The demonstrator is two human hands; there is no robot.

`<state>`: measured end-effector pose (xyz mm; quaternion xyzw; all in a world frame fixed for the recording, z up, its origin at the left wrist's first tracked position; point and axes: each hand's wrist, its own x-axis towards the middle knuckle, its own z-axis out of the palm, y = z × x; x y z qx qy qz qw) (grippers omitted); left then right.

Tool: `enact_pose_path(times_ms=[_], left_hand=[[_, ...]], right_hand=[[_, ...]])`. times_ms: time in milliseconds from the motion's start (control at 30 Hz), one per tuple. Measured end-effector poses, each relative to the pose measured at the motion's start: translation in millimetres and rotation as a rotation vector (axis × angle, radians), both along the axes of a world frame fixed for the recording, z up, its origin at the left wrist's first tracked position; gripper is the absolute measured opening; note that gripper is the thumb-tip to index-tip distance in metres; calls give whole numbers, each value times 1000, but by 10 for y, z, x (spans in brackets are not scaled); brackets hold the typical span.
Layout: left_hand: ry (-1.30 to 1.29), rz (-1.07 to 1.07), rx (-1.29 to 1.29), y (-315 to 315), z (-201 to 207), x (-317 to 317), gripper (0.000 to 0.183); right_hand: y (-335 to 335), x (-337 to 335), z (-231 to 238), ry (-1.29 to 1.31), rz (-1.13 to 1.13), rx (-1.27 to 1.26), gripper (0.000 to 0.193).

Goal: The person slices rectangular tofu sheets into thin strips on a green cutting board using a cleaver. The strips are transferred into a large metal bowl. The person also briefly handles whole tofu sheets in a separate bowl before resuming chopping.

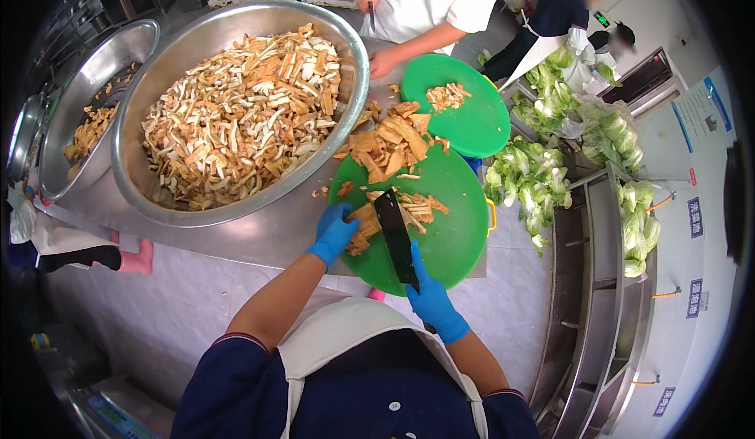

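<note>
My right hand [438, 308], in a blue glove, grips the handle of a dark-bladed cleaver [396, 238]. The blade stands over a round green cutting board [460, 238], beside a stack of brown, tofu-like slices [362, 230]. My left hand [333, 233], also gloved in blue, holds that stack at its left end with curled fingers. Cut strips [421, 206] lie just beyond the blade, on its far right side. At the board's far edge, a heap of uncut brown pieces [391, 144] spreads onto the metal table.
A large steel basin [358, 85] full of cut strips stands to the left, with another steel basin [59, 132] beyond it. Opposite, a co-worker's hand [383, 63] rests by a second green board [491, 116]. Leafy cabbages [528, 183] are piled at right near metal sinks [602, 282].
</note>
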<state>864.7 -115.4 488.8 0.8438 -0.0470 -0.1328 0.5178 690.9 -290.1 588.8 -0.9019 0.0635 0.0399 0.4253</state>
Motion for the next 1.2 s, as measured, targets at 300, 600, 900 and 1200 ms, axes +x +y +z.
enact_pose_path(times_ms=[300, 600, 900, 1200], left_hand=[[-142, -57, 114, 201, 16, -504, 55], [-203, -106, 195, 175, 114, -534, 46], [-245, -113, 153, 194, 73, -555, 47], [-256, -133, 137, 199, 60, -516, 44]], right_hand=[[78, 98, 424, 21, 107, -185, 72], [59, 276, 256, 64, 139, -224, 75], [72, 320, 226, 86, 151, -216, 75], [92, 315, 287, 113, 175, -226, 74]])
